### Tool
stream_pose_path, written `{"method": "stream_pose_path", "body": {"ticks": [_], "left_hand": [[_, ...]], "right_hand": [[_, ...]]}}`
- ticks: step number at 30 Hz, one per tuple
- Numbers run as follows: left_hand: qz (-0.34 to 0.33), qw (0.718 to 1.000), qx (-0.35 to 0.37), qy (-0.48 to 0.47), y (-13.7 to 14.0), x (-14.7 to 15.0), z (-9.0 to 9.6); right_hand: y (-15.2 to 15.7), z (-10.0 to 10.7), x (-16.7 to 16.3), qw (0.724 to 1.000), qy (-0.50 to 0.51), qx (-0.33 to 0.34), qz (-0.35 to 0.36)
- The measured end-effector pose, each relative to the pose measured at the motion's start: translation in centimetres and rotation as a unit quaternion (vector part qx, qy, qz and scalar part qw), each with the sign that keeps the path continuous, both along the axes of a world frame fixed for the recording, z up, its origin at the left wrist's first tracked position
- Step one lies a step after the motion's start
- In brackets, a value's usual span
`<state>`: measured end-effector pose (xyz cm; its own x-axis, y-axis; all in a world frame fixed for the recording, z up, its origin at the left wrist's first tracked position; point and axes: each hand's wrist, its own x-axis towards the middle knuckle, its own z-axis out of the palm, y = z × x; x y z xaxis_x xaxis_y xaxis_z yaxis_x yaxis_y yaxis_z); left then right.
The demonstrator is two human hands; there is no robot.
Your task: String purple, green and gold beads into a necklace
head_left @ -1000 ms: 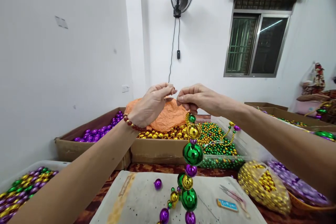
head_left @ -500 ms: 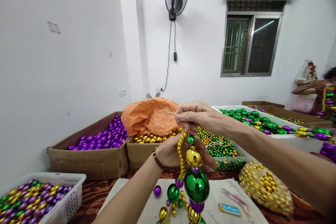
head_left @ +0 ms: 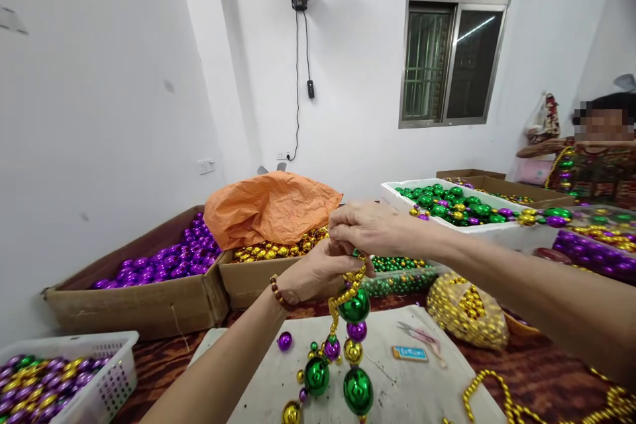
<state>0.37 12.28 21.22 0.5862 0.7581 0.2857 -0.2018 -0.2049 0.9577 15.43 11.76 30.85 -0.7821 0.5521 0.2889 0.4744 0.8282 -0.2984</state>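
Note:
My left hand is closed round the top of a bead necklace. From it hang small gold beads and a strand of large shiny beads, among them a green bead, reaching over the pale work cloth. Just above, my right hand is pinched against the left fingers; the thread in its fingertips is mostly hidden. A loose purple bead lies on the cloth left of the strand. To the right are scissors and a small blue-and-orange box.
Cardboard boxes of purple beads and gold beads stand behind, an orange bag over the latter. A white basket is at left. Right are a foam box, a bag of gold beads and a person holding strands.
My right hand has come down and closer to my left, and the thread loop seen before is out of sight. The hanging strand has shifted up. The view has turned right and down.

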Motion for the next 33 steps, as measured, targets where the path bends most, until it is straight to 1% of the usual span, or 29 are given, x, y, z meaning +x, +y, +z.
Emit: {"method": "stream_pose_path", "body": {"ticks": [2, 3, 5, 7, 9, 10, 13, 16, 18, 20, 23, 28, 31, 33], "left_hand": [[0.084, 0.994, 0.054, 0.031, -0.4, 0.5, 0.4], [0.113, 0.990, 0.074, 0.050, -0.6, 0.7, 0.6], [0.145, 0.982, 0.096, 0.075, -0.8, 0.9, 0.8], [0.169, 0.976, 0.112, 0.082, -1.0, 1.0, 1.2], [0.181, 0.973, 0.118, 0.073, -1.1, 1.3, 1.9], [0.176, 0.976, 0.114, 0.061, -1.2, 1.4, 2.3], [0.112, 0.992, 0.054, -0.016, -1.3, 2.0, 4.0], [0.060, 0.994, -0.015, -0.086, -1.4, 2.1, 6.0], [0.036, 0.994, -0.031, -0.101, -1.5, 1.7, 7.3], [0.020, 0.994, -0.025, -0.104, -1.6, 1.0, 8.8], [0.026, 0.996, 0.009, -0.080, -1.9, 0.0, 11.1], [0.067, 0.992, 0.105, -0.009, -3.3, -0.3, 15.9], [0.105, 0.982, 0.158, 0.015, -4.5, 0.2, 19.0], [0.119, 0.976, 0.177, 0.039, -5.2, 0.5, 20.8]], "right_hand": [[0.1, -0.2, 0.0, 0.999, -0.015, 0.047, -0.022], [0.2, -0.2, 0.0, 0.998, -0.019, 0.062, -0.026], [0.3, -0.3, 0.0, 0.996, -0.012, 0.080, -0.027], [0.4, -0.2, 0.1, 0.997, 0.006, 0.079, -0.018], [0.5, 0.3, 0.2, 0.998, 0.030, 0.057, -0.003], [0.6, 0.6, 0.2, 0.998, 0.045, 0.041, 0.005], [0.8, 2.2, 0.2, 0.994, 0.105, 0.002, 0.033], [1.0, 4.2, 0.1, 0.984, 0.164, -0.022, 0.068], [1.1, 5.6, 0.1, 0.976, 0.194, -0.041, 0.092], [1.2, 7.0, 0.3, 0.966, 0.224, -0.050, 0.117], [1.4, 8.9, 0.6, 0.954, 0.259, -0.046, 0.143], [1.1, 12.5, 1.5, 0.944, 0.288, -0.026, 0.161], [0.3, 14.8, 1.9, 0.937, 0.306, 0.014, 0.171], [-0.5, 16.0, 1.8, 0.930, 0.313, 0.052, 0.183]]}}
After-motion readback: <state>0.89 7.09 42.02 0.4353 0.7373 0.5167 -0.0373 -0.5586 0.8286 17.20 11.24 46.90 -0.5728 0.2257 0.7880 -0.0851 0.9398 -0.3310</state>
